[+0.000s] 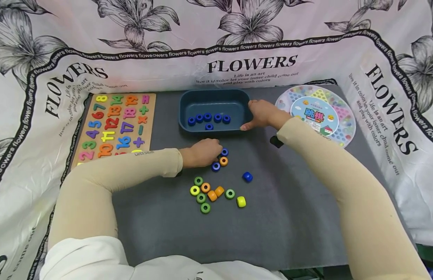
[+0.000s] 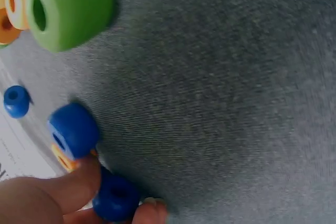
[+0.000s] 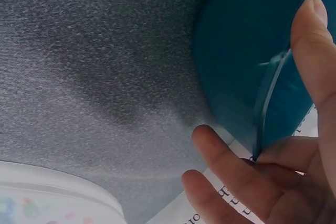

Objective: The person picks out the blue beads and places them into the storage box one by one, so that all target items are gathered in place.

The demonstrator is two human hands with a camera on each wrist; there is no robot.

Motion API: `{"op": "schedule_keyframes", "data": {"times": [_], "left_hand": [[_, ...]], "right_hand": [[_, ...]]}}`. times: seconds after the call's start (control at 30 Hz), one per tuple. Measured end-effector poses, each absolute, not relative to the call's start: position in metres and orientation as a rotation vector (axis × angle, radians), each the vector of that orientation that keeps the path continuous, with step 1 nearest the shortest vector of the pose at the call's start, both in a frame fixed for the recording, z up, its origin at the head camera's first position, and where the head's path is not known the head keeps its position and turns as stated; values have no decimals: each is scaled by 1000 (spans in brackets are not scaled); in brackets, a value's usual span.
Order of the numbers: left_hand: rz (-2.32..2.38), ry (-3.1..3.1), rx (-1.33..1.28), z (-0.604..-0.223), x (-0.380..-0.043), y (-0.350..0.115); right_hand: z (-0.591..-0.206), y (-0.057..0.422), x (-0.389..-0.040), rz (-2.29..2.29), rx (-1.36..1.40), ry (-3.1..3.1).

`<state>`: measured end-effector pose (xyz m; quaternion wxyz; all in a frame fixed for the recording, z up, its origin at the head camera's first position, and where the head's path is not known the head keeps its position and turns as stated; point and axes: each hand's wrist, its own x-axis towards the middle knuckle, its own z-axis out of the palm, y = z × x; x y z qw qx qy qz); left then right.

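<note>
My left hand [image 1: 205, 152] reaches down to the table just in front of a dark blue plastic box [image 1: 216, 95]. In the left wrist view its thumb and fingers pinch a blue bead [image 2: 116, 198]. Right beside that hand lie another blue bead [image 1: 215, 167] and an orange bead [image 1: 223, 161]. My right hand [image 1: 267, 114] grips the box at its right end; the right wrist view has the thumb over the rim [image 3: 275, 66] and the fingers along the outside. Several blue beads [image 1: 207, 117] stand inside the box.
Nearer the body lie loose green [image 1: 205, 208], yellow [image 1: 241, 202] and orange beads [image 1: 212, 195], plus a single blue bead [image 1: 247, 177] to the right. A wooden number board [image 1: 113, 124] is at left. A round game box [image 1: 318, 112] lies behind the right forearm.
</note>
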<state>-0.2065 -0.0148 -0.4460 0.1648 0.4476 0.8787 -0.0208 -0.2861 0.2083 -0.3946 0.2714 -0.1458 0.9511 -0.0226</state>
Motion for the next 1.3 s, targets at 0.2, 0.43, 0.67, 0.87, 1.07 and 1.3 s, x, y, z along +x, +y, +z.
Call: {"op": "schedule_keyframes", "data": {"times": [0.2,0.43,0.67,0.87,1.07,1.3], "left_hand": [[-27,2485,1290,-445,-205,-13],[101,2491,1222,-426,-209,-10],[279,2677,1200,-347,-266,5],[505,2774,954,-335,-345,3],[487,2667,920,-370,-370,1],[387,2613,964,-408,-385,0]], "right_hand": [[-393,212,-287,-20,-391,2578],[-395,215,-286,-66,-403,2591],[-392,220,-286,-41,-401,2604],[-395,219,-286,-72,-421,2590],[-398,215,-285,-78,-420,2582],[-400,216,-285,-46,-453,2602]]}}
